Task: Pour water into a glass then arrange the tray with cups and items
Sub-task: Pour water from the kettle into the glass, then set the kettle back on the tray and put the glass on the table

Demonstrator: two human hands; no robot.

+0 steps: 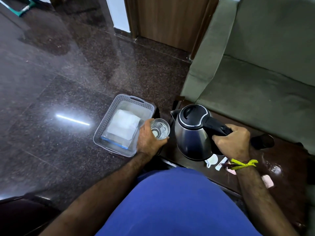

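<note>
A big green sofa (265,68) fills the top right. The dark shiny floor (56,92) spreads across the left side. A dark wooden tabletop (288,169) sits low in front of the sofa, on the right.

A pale basket tray (109,123) with little holes in its walls stands left of the tabletop. What it stands on is hard to tell. A white folded cloth (123,126) lies inside it.

The right hand (232,143) is closed tight around the black handle of a silver kettle (192,133). This grip holds the kettle upright above the tabletop, lid shut, spout pointing away toward the top left. A yellow thread (243,164) is tied around the right wrist.

The left hand (150,138) is wrapped around a clear glass (160,128). This grip holds the glass just beside the kettle, between the kettle and the basket tray. The glass is clear all the way down, and whether there is water in it is hard to tell.

A small white cup (212,160) sits on the tabletop under the kettle. Near it lie small packets (267,181), some white and some pink. Another clear glass (272,165) rests further right on the tabletop.
</note>
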